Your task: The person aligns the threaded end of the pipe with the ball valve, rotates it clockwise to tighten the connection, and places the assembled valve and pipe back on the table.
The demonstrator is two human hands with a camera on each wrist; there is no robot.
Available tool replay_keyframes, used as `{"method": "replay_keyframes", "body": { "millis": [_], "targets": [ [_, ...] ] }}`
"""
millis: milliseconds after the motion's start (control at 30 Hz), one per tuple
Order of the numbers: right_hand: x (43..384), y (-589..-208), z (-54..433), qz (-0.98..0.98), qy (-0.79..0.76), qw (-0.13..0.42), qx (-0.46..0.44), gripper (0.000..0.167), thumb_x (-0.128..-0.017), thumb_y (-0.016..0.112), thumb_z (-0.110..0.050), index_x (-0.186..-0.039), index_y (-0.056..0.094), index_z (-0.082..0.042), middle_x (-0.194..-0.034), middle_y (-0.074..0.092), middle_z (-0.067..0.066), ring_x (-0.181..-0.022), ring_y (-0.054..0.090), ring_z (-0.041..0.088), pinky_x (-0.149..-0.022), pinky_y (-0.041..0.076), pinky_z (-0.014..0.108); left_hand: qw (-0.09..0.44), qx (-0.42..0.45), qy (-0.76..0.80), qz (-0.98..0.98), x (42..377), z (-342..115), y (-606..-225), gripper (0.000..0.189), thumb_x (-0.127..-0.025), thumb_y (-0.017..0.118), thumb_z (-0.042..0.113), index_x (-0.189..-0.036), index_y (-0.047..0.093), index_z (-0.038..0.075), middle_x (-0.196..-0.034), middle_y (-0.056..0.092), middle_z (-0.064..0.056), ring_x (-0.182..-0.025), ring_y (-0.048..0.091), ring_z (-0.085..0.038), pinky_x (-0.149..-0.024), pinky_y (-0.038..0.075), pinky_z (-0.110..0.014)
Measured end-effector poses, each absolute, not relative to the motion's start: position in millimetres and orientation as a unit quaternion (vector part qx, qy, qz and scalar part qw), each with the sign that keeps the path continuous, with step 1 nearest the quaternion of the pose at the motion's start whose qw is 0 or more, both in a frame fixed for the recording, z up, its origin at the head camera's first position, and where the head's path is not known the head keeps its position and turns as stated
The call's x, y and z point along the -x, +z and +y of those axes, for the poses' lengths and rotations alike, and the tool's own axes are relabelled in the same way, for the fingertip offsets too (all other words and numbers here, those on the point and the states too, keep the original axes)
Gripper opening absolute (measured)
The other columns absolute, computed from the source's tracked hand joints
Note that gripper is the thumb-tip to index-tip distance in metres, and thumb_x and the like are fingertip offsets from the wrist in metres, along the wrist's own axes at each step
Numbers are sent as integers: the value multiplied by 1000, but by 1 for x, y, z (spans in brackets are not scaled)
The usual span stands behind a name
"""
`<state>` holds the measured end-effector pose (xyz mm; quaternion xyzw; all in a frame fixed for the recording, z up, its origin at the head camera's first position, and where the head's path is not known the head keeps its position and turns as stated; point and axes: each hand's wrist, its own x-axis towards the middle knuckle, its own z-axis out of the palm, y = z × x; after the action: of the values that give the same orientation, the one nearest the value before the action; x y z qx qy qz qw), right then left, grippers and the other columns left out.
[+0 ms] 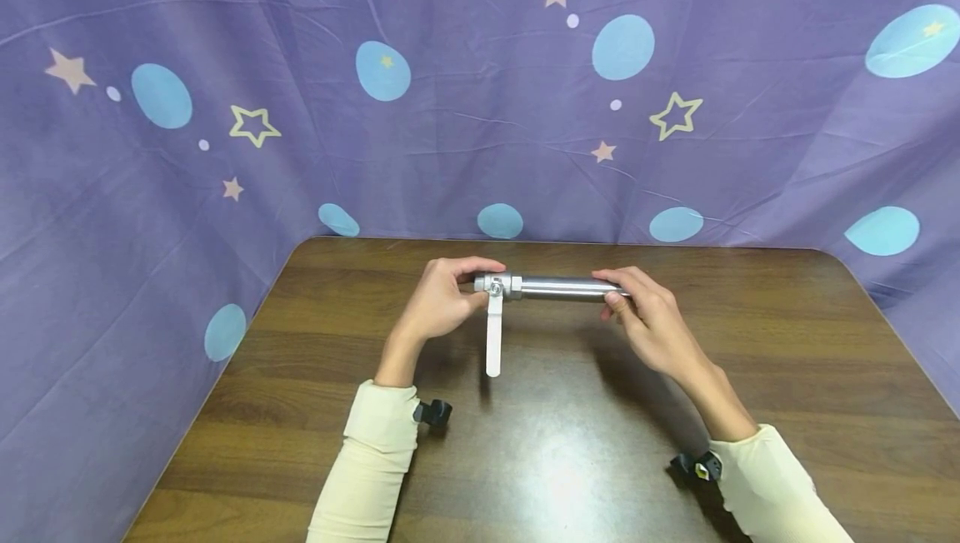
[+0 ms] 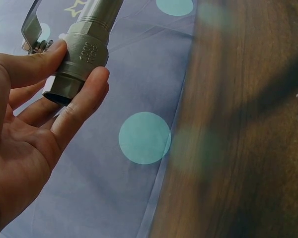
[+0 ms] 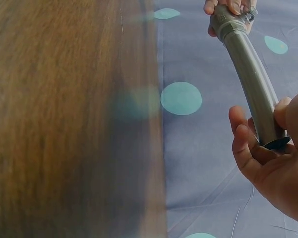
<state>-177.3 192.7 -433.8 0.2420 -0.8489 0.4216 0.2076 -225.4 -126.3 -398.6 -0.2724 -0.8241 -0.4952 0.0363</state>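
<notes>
A metal ball valve [image 1: 498, 283] is joined to a smooth steel pipe [image 1: 562, 287], and both hands hold the assembly level above the table. My left hand [image 1: 441, 300] pinches the valve body at its open end between thumb and fingers. From the valve a flat, pale lever handle [image 1: 493, 339] points toward me in the head view. Raised lettering shows on the valve body [image 2: 88, 48] in the left wrist view. My right hand [image 1: 654, 322] grips the free end of the pipe, thumb on the near side; in the right wrist view the pipe's end [image 3: 277, 143] shows by the palm.
Beneath the hands lies a brown wooden table [image 1: 525, 435] with rounded far corners. A purple curtain [image 1: 480, 110] with stars and blue dots hangs behind and beside it. Black wrist cameras are strapped at the left sleeve [image 1: 375, 443] and the right sleeve [image 1: 772, 485].
</notes>
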Motion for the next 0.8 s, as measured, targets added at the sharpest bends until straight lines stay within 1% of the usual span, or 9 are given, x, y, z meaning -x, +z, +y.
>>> {"method": "replay_keyframes", "body": {
  "millis": [67,133,200,300,400,500,567,667,800],
  "targets": [
    [177,-433,192,-850,419,208,-242,34,-102,65,5,-134,69,-3,-102,70,6,-75,69,16,-66,51,12,37,273,-496,-824,225,-127,-398,42,-82,69,-11,-121,79,-1,-110,82,-15,-95,76,-23,-82,63,-40],
    [176,-433,192,-853,413,213,-239,37,-100,69,2,-137,68,-4,-111,71,7,-84,66,11,-71,50,12,37,272,-497,-823,225,-127,-398,42,-82,69,-11,-121,79,0,-110,82,-15,-94,76,-23,-82,63,-40],
    [176,-432,192,-856,406,217,-237,43,-96,75,1,-139,67,-5,-121,69,9,-93,62,8,-73,49,13,38,271,-498,-823,225,-127,-398,42,-82,69,-11,-121,79,0,-110,82,-15,-94,76,-22,-82,63,-38],
    [175,-432,192,-856,401,223,-238,50,-91,80,2,-138,66,-6,-133,63,11,-104,55,9,-73,48,14,37,268,-498,-823,225,-128,-398,43,-82,69,-11,-121,79,1,-111,82,-14,-94,76,-22,-81,63,-36],
    [175,-433,192,-851,403,229,-245,47,-90,79,8,-133,67,-4,-131,60,13,-103,55,9,-69,50,12,37,266,-499,-824,225,-128,-398,43,-82,69,-11,-121,79,2,-111,82,-14,-95,76,-22,-83,63,-39],
    [176,-433,191,-846,405,237,-252,44,-89,78,11,-130,67,-2,-128,61,14,-101,58,8,-70,52,8,37,266,-500,-824,225,-128,-398,43,-82,69,-12,-121,80,2,-111,82,-14,-95,75,-21,-83,63,-42],
    [176,-433,191,-844,404,243,-255,45,-88,78,13,-129,67,-1,-126,62,13,-101,60,10,-73,53,7,38,266,-501,-823,225,-128,-397,43,-82,69,-12,-121,80,2,-110,82,-14,-94,75,-20,-83,63,-42],
    [177,-433,191,-842,404,246,-259,45,-87,78,14,-128,68,-1,-125,65,12,-98,66,13,-78,53,7,38,267,-501,-822,225,-128,-397,42,-82,69,-11,-121,80,2,-109,82,-14,-92,74,-19,-80,63,-39],
    [177,-433,192,-836,413,246,-264,45,-87,78,14,-129,69,0,-123,67,11,-88,70,11,-77,54,7,37,266,-502,-822,225,-128,-397,42,-82,69,-11,-121,80,2,-108,82,-14,-91,73,-17,-78,62,-32]
  ]
}}
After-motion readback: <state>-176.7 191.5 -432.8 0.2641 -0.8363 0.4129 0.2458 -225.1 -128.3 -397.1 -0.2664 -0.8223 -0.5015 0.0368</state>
